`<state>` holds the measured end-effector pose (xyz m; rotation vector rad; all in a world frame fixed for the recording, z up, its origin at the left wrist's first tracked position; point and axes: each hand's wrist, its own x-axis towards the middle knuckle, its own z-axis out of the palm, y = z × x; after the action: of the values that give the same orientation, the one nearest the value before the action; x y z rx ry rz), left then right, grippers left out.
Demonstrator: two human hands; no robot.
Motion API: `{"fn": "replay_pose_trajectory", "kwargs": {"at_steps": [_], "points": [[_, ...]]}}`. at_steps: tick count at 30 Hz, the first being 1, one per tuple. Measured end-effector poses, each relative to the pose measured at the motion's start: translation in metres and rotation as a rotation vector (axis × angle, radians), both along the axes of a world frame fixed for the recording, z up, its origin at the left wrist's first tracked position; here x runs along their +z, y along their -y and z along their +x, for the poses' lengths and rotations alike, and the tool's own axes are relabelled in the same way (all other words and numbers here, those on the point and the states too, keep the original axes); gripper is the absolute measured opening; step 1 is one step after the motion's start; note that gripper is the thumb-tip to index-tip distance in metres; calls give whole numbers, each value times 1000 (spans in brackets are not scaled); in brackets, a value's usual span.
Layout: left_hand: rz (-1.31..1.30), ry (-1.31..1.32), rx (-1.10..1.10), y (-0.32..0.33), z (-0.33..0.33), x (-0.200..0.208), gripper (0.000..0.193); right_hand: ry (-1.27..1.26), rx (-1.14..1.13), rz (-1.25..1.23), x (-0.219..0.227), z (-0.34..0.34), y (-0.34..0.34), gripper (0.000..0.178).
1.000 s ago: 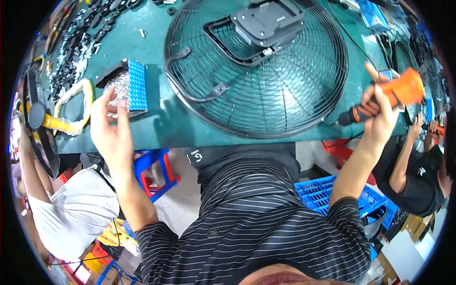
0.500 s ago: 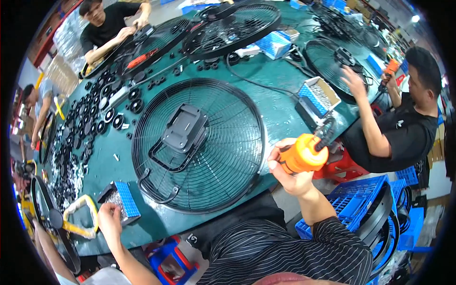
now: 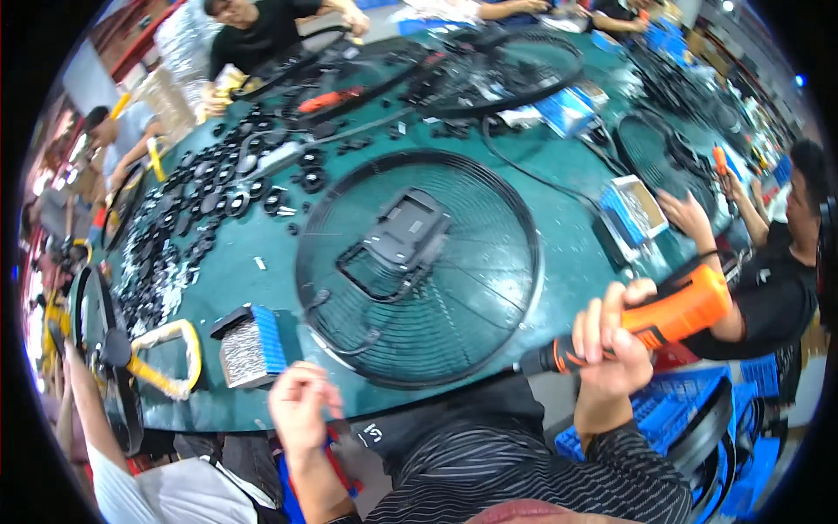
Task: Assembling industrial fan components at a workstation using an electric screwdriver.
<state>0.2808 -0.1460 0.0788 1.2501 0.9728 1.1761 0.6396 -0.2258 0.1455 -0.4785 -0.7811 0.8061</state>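
Note:
My right hand (image 3: 614, 354) grips an orange and black electric screwdriver (image 3: 676, 316), its dark tip pointing left near the table's front edge. Just right of a blue cardboard box (image 3: 270, 339) full of small metal screws, my left hand (image 3: 302, 406) is raised with fingers curled together. Whatever may sit between those fingertips is too small and blurred to name. In front of me a round black fan grille (image 3: 480, 288) lies flat on the green table (image 3: 559, 297). On it are a black motor housing (image 3: 408, 229) and a curved handle (image 3: 349, 336); neither hand touches the grille.
Many black round knobs (image 3: 205, 205) cover the table's left side. A yellow-wrapped frame (image 3: 188, 354) stands at the left edge. Another screw box (image 3: 633, 214) is at the right. Co-workers handle other fans at the far side and right. Blue crates (image 3: 690, 397) stand low right.
My left hand has come out of the screw box and moved right. The screwdriver has swung round, its tip now leftward. The co-worker's raised hand at the right has dropped. My view has shifted.

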Motion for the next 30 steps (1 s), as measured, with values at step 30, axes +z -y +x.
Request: {"fn": "replay_pose_trajectory", "kwargs": {"at_steps": [30], "points": [[134, -227, -475, 49, 76, -5, 10, -5, 303, -27, -7, -50, -8, 45]]}}
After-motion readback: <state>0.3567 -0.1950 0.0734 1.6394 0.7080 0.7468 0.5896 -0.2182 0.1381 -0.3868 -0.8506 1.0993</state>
